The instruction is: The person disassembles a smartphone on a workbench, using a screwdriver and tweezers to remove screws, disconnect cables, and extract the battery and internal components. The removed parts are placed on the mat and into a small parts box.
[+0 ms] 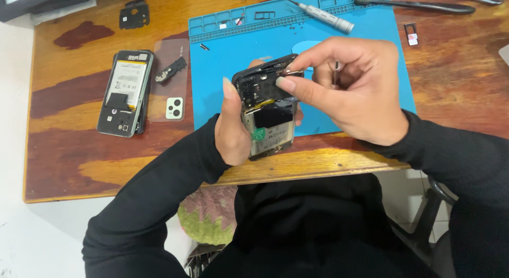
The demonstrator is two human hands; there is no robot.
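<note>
My left hand [232,130] grips an opened smartphone [268,113] from its left side, its back off and the circuit boards and battery showing. The phone is held tilted over the near edge of a blue work mat [360,28]. My right hand [347,87] is at the phone's top end, thumb and forefinger pinching a small metal piece [295,71] there. A thin metal tool [336,71] is tucked between the right hand's fingers.
Another opened phone [125,92] lies at the left on the wooden table [79,166], beside a clear back cover [170,105] with a small black part [170,70]. A screwdriver [324,16] rests on the mat's far side. Black tweezers [424,5] and a SIM tray [411,34] lie at the right.
</note>
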